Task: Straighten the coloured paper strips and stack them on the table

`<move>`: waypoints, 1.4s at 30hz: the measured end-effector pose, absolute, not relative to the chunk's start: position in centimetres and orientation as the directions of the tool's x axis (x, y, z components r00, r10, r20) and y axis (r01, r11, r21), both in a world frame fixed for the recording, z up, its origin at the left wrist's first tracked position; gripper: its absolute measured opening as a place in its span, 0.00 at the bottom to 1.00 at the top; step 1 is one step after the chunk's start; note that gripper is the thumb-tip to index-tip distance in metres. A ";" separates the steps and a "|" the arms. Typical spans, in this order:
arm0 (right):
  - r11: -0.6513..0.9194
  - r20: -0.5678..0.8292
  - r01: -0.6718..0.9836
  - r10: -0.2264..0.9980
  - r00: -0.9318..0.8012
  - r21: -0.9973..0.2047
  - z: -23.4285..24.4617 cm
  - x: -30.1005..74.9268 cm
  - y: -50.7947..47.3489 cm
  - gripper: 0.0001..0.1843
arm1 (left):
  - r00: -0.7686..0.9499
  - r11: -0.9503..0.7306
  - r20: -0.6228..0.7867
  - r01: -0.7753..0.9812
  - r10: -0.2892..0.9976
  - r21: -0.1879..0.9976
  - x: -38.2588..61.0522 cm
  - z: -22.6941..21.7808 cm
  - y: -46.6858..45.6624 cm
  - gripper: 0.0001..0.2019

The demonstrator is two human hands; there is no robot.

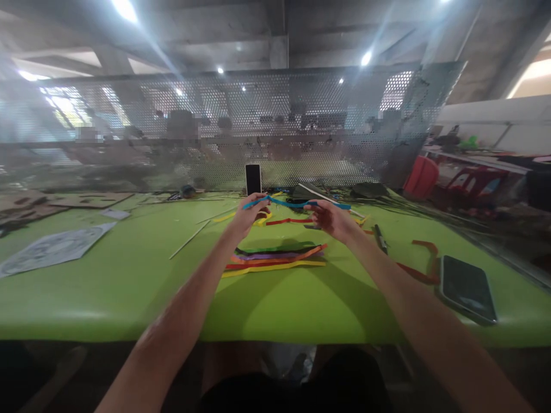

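Note:
A long blue strip (pixel 289 203) is stretched between my two hands above the green tabletop (pixel 129 298). My left hand (pixel 252 213) pinches it near its left end, and my right hand (pixel 330 219) pinches it further right, with a short tail sticking out past the fingers. Closer to me, several coloured strips (pixel 275 264) in green, black, purple, orange, red and yellow lie side by side. Behind and between my hands rests a red strip (pixel 288 221). Some yellow strip (pixel 224 218) shows by my left hand.
A dark phone (pixel 468 288) lies at right beside a bent orange-red strip (pixel 426 246) and a black pen (pixel 380 238). Another phone (pixel 253 179) stands upright at the back. A thin stick (pixel 189 240) and a printed sheet (pixel 55 246) lie at left. A perforated screen (pixel 275 126) borders the far edge.

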State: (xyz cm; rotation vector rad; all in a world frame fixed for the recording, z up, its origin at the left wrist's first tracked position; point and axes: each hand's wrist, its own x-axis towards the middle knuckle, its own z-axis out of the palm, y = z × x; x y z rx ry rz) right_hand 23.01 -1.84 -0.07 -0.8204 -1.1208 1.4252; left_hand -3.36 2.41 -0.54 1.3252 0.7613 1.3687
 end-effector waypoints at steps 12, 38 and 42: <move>0.162 0.225 -0.316 0.958 -0.176 -0.935 0.4 22.8 -2.2 0.12 | 0.364 -0.137 0.309 -0.428 0.879 0.893 -3.2 -0.4 1.6 0.19; 0.545 0.647 0.432 0.752 0.128 -0.719 -1.0 21.5 -1.6 0.09 | 0.445 -0.171 0.355 -0.402 0.822 0.900 -1.4 -0.7 0.4 0.22; 0.582 0.731 0.570 0.681 0.048 -0.579 -1.3 21.4 -1.6 0.10 | 0.430 -0.167 0.331 -0.375 0.840 0.912 -1.1 -0.3 -0.1 0.20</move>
